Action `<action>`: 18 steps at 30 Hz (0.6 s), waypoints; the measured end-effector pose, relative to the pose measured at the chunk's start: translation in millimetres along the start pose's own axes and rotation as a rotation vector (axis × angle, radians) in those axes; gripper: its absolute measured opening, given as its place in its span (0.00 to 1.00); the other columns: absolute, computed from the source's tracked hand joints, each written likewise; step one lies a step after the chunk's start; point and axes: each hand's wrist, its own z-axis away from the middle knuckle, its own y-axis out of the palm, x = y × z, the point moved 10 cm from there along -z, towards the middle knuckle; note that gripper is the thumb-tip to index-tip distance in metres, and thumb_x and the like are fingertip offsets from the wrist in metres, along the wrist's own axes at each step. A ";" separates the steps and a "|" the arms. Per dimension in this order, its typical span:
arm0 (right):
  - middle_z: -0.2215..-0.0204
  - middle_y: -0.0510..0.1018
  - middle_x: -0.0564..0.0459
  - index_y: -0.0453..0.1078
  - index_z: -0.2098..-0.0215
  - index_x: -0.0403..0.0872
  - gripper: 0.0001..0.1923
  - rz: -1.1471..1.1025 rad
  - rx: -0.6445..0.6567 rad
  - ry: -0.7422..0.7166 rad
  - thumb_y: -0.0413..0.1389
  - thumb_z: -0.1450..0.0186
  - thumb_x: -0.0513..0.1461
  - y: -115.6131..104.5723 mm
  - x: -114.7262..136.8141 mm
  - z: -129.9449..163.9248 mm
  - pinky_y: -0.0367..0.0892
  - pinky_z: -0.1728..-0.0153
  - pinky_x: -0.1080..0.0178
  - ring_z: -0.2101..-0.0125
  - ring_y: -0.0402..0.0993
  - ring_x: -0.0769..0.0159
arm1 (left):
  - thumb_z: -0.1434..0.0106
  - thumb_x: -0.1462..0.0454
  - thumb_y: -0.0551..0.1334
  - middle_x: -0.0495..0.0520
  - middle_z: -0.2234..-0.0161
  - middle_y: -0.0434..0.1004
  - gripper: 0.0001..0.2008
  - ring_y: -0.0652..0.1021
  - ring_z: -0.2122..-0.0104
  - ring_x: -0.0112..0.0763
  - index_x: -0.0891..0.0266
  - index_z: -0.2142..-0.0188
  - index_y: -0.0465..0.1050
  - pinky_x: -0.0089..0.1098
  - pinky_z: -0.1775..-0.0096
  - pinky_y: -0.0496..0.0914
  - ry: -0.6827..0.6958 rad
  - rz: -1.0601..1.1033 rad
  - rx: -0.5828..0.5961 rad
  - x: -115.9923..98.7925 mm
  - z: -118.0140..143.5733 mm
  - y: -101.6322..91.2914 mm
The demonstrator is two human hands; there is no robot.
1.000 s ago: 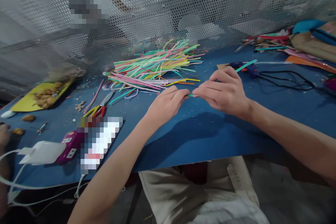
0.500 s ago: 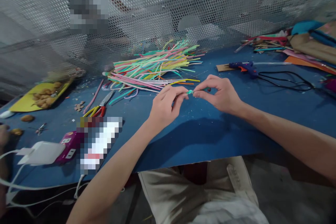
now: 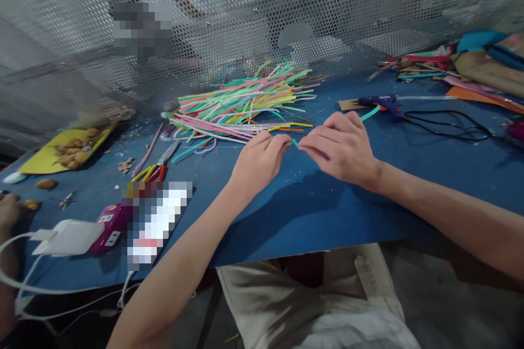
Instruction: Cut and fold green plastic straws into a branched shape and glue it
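Your left hand point(image 3: 258, 162) and right hand point(image 3: 341, 147) meet over the middle of the blue bench point(image 3: 311, 207), fingertips almost touching, and between them you pinch a teal straw point(image 3: 294, 143). The left thumb and forefinger are closed on its near end; the right hand is closed around the rest, and a teal length point(image 3: 369, 114) sticks out past the knuckles toward the back right, probably the same straw, though your fingers hide the join. Just behind your hands, toward the back edge of the bench, lies a loose pile of coloured straws point(image 3: 241, 102) in pink, yellow, green and teal. To the right of it, near the back edge, a blue glue gun point(image 3: 382, 102) lies on a scrap of cardboard, its black cord point(image 3: 446, 124) looping across the bench toward the right edge. Left of the pile, red-handled pliers point(image 3: 158, 166) rest on the bench, and a yellow tray point(image 3: 43, 158) with brown lumps sits at the far left. Near the front left corner are a pink power strip point(image 3: 107, 224) and a white charger point(image 3: 67, 236).
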 end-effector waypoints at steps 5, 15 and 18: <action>0.58 0.84 0.61 0.77 0.57 0.58 0.07 0.138 -0.054 -0.027 0.56 0.28 0.42 -13.8 -0.2 -2.4 0.54 0.54 0.53 0.58 0.67 0.59 | 0.26 0.66 0.54 0.56 0.65 0.81 0.10 0.76 0.65 0.35 0.64 0.54 0.74 0.34 0.59 0.70 0.081 -0.021 0.034 -9.5 0.2 -3.3; 0.63 0.84 0.56 0.80 0.63 0.55 0.09 -0.251 -0.038 0.196 0.59 0.29 0.47 -5.1 -27.3 -6.1 0.57 0.55 0.52 0.61 0.68 0.59 | 0.30 0.67 0.61 0.51 0.66 0.83 0.06 0.76 0.68 0.28 0.60 0.55 0.75 0.31 0.62 0.71 0.173 0.240 -0.151 -19.9 5.5 -24.8; 0.65 0.84 0.56 0.81 0.62 0.55 0.08 -0.389 0.004 0.198 0.60 0.30 0.47 6.9 -28.2 -3.0 0.58 0.56 0.54 0.63 0.69 0.61 | 0.30 0.68 0.61 0.49 0.68 0.83 0.06 0.77 0.68 0.27 0.60 0.55 0.75 0.29 0.63 0.71 0.032 0.317 -0.215 -11.0 6.3 -28.6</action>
